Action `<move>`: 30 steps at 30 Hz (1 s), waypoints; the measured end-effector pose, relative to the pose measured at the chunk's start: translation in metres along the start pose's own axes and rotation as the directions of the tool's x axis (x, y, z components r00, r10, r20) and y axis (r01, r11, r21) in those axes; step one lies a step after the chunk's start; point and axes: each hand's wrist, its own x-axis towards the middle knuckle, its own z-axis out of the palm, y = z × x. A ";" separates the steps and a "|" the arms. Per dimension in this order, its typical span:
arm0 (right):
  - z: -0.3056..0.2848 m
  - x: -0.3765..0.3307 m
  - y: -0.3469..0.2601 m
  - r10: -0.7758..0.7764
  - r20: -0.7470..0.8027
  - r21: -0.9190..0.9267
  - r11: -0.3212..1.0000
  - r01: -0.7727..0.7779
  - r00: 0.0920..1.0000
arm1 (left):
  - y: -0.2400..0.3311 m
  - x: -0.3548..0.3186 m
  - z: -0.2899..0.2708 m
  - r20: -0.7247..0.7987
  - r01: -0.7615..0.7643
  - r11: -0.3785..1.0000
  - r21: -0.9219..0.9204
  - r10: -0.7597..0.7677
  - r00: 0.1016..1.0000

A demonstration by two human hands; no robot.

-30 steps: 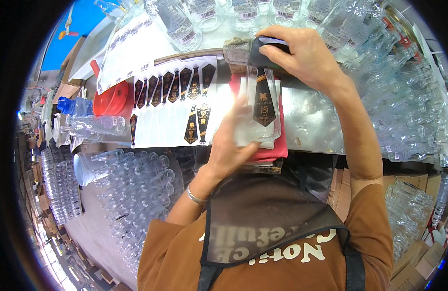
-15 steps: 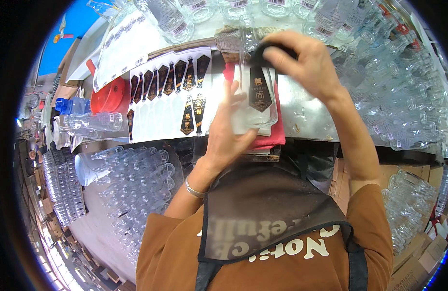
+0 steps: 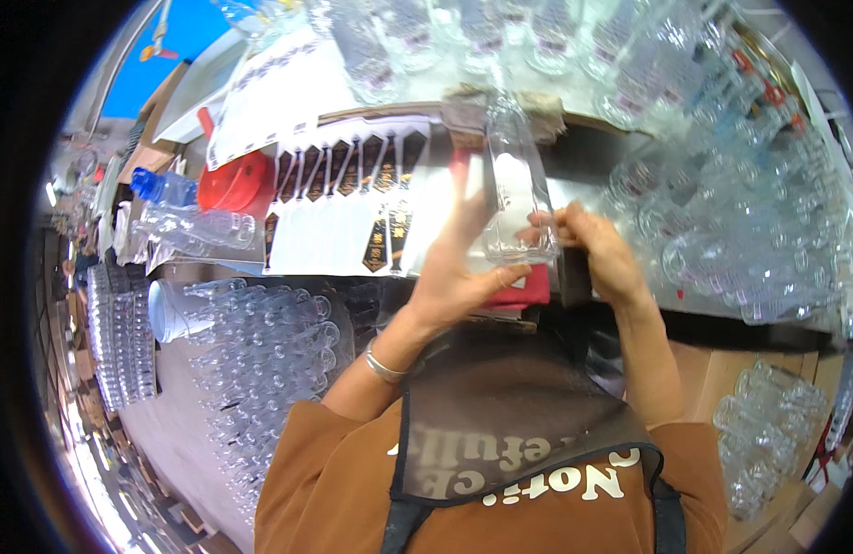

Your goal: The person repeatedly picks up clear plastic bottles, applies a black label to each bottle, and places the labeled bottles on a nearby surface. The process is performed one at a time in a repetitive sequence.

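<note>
Nearest the person, the left hand (image 3: pixel 454 277) lies flat and open against the side of a clear glass bottle (image 3: pixel 517 185). The right hand (image 3: pixel 597 249) pinches the bottle's lower end between its fingertips. The bottle stands nearly upright above a red cloth (image 3: pixel 523 294) on the table (image 3: pixel 592 198). Just left lies a row of black and white labels (image 3: pixel 343 203). Farther left sits a red lid (image 3: pixel 234 180), and more clear bottles (image 3: pixel 482 37) crowd the far edge.
</note>
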 end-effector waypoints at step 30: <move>0.008 -0.010 -0.004 -0.359 -0.244 -0.813 0.582 0.011 0.901 | -0.001 0.198 -0.264 0.002 -0.007 0.090 0.996 0.059 0.998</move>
